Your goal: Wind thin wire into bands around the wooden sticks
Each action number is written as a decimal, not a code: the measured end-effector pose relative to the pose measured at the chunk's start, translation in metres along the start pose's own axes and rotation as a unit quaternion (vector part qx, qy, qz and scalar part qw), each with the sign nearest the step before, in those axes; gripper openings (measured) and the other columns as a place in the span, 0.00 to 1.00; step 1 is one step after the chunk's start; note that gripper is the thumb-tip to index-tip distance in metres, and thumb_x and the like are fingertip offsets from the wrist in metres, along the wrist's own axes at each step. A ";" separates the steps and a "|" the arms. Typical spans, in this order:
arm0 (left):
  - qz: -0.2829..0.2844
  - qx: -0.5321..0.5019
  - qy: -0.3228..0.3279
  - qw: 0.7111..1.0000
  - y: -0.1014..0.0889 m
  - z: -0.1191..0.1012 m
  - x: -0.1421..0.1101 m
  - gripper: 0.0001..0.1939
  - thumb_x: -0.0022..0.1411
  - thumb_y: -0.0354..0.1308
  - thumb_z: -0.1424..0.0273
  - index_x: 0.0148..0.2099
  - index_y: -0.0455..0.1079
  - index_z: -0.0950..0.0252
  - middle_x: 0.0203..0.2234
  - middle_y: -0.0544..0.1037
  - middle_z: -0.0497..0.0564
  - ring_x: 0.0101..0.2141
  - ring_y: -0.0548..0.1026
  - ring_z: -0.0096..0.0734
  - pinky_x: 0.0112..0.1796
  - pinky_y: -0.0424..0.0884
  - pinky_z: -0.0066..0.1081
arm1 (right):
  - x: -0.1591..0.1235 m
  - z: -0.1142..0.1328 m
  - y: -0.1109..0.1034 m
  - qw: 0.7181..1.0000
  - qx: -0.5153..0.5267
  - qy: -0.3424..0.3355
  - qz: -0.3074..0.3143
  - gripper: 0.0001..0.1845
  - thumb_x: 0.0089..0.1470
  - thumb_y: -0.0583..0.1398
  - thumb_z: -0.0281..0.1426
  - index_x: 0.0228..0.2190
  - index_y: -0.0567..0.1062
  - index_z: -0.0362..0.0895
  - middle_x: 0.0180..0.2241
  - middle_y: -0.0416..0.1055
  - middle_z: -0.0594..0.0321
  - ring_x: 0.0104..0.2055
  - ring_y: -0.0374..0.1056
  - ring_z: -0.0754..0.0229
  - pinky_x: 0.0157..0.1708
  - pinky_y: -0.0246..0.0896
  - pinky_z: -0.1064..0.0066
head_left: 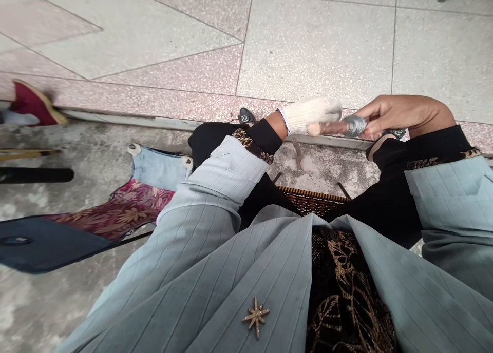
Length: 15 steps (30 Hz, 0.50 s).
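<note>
My right hand (404, 112) is bare, its fingers closed on one end of a short brown stick (327, 128). Grey, shiny wrapping (355, 126) covers the stick close to those fingers, and its other end is pale and blunt, pointing left. In a white knitted glove, my left hand (314, 112) is just behind and above the pale end. Its fingers are blurred and partly hidden, so their grip and any contact with the stick are unclear. Below the hands, a small forked twig (296, 153) is on the rough concrete.
A woven seat (311, 200) shows between my legs. To the left stands a folding chair with patterned cloth (134, 209). A red shoe (36, 104) is at the far left, above a black rod (36, 175). A step edge (154, 122) separates concrete from terrazzo tiles (319, 45).
</note>
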State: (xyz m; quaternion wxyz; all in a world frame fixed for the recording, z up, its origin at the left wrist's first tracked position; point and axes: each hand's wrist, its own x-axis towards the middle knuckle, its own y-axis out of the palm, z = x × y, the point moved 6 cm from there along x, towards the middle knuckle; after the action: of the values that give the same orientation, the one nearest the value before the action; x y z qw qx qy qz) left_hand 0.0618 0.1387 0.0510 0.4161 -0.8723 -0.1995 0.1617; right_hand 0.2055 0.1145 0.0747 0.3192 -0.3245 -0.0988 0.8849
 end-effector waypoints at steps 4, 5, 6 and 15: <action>-0.004 0.004 -0.044 0.999 0.001 0.006 0.003 0.17 0.69 0.45 0.67 0.44 0.73 0.69 0.34 0.77 0.56 0.33 0.72 0.35 0.36 0.61 0.34 | -0.007 0.022 -0.013 0.966 0.184 -0.080 -0.166 0.15 0.52 0.66 0.43 0.29 0.74 0.44 0.22 0.61 0.65 0.25 0.53 0.65 0.26 0.51 0.70; -0.004 0.019 -0.048 0.999 0.002 0.008 0.004 0.17 0.68 0.45 0.67 0.45 0.74 0.68 0.33 0.77 0.55 0.34 0.73 0.35 0.36 0.61 0.34 | -0.006 0.020 -0.017 0.954 0.194 -0.073 -0.218 0.14 0.54 0.66 0.42 0.29 0.73 0.45 0.23 0.62 0.65 0.25 0.53 0.65 0.27 0.51 0.70; -0.005 0.032 -0.046 0.998 0.004 0.009 0.005 0.17 0.68 0.45 0.67 0.46 0.74 0.68 0.32 0.77 0.54 0.34 0.73 0.36 0.37 0.61 0.34 | -0.005 0.016 -0.020 0.945 0.187 -0.059 -0.260 0.13 0.55 0.65 0.41 0.29 0.72 0.45 0.23 0.62 0.64 0.25 0.53 0.65 0.27 0.51 0.70; -0.005 0.141 -0.021 0.990 0.017 0.013 0.004 0.18 0.69 0.46 0.65 0.49 0.75 0.66 0.34 0.77 0.56 0.37 0.74 0.37 0.37 0.61 0.34 | 0.021 -0.031 -0.016 0.961 -0.195 0.175 -0.092 0.13 0.51 0.65 0.41 0.32 0.80 0.45 0.29 0.73 0.58 0.35 0.68 0.52 0.35 0.62 0.59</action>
State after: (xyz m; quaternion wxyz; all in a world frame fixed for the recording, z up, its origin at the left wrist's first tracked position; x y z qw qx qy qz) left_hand 0.0630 0.1392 0.0296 0.5312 -0.8006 -0.1875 0.2041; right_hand 0.2212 0.1392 0.0469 0.3426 -0.5199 -0.2411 0.7445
